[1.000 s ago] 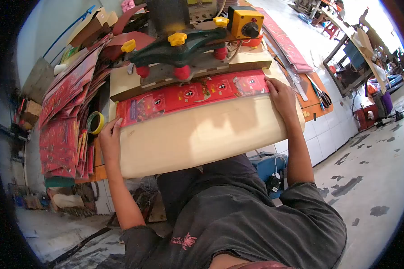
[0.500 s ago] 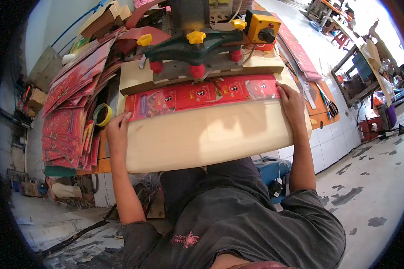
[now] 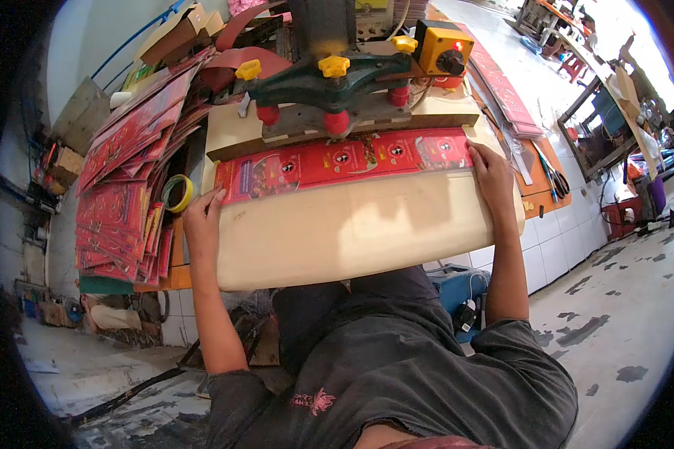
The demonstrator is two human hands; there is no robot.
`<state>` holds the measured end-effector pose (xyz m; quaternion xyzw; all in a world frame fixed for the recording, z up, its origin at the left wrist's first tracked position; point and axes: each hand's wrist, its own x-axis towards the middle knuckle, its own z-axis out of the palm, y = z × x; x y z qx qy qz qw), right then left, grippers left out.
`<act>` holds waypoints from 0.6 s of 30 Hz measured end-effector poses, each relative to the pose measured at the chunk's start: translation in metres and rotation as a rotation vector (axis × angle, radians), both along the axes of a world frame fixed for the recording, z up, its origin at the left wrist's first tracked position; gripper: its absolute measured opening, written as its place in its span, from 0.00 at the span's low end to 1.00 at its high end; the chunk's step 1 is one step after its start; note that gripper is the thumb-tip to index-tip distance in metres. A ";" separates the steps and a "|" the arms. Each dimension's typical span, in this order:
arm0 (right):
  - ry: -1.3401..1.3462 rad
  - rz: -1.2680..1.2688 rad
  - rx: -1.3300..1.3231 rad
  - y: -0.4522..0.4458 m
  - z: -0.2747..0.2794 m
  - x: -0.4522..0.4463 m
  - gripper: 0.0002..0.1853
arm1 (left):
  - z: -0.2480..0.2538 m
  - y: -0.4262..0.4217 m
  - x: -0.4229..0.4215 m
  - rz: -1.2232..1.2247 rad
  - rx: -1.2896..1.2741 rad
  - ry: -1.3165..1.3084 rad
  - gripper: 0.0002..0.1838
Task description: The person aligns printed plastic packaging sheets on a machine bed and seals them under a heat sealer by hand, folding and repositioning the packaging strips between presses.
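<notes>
A long red printed plastic sheet (image 3: 337, 162) lies flat across a cream padded board (image 3: 352, 224), its far edge close to the press. My left hand (image 3: 204, 213) pinches the sheet's left end between thumb and fingers. At the other end, my right hand (image 3: 490, 170) grips the right corner with curled fingers. Just beyond the sheet stands a press (image 3: 329, 82) with a dark green arm, yellow knobs and red posts. A red lamp glows on its yellow control box (image 3: 443, 49).
Stacked red printed sheets (image 3: 123, 202) lean at the left, with a yellow tape roll (image 3: 177, 193) beside them. More red sheets (image 3: 505, 93) lie at the right, near scissors (image 3: 558, 182). A blue box (image 3: 460, 295) sits below the board.
The control box's red lamp is now lit. Both hands keep their hold on the sheet's ends. The whole view has shifted slightly.
</notes>
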<state>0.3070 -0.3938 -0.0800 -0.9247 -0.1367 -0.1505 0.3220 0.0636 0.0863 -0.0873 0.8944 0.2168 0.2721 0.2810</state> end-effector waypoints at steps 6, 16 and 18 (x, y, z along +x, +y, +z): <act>-0.023 0.015 0.022 -0.002 -0.005 0.003 0.18 | 0.004 -0.003 0.001 0.005 -0.014 -0.004 0.17; -0.038 0.020 0.036 -0.003 -0.007 0.004 0.18 | 0.000 -0.001 0.001 0.005 -0.045 -0.014 0.16; -0.021 0.003 0.012 -0.003 -0.007 0.005 0.18 | 0.003 -0.004 0.001 0.009 -0.045 -0.011 0.16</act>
